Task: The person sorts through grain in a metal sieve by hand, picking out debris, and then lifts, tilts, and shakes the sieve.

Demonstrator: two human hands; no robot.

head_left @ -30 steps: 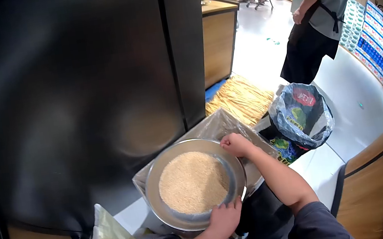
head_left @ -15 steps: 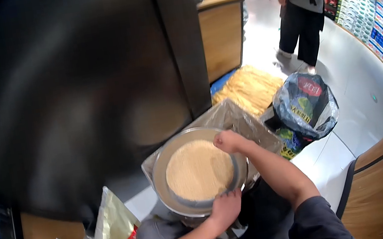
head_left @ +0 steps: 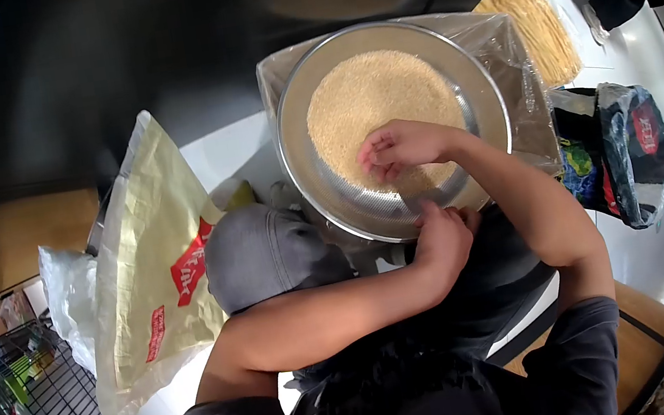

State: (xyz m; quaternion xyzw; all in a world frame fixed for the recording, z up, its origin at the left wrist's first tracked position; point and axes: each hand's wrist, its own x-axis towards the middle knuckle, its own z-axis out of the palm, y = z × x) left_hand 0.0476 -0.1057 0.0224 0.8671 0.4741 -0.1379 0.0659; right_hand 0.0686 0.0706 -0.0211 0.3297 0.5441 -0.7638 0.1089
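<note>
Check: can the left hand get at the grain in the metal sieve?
Likely yes: the left hand is at the near rim of the metal sieve, which is open-topped. The right hand hangs over the near part of the grain, but the far-left side looks clear.

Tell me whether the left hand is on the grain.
No, the left hand is at the rim of the sieve, clear of the grain.

We see bright light, a soft shadow in the bowl (head_left: 482,82) just beside our right hand (head_left: 407,147), glare on the floor (head_left: 635,63) beyond, and dark, fisheye-bent edges.
</note>
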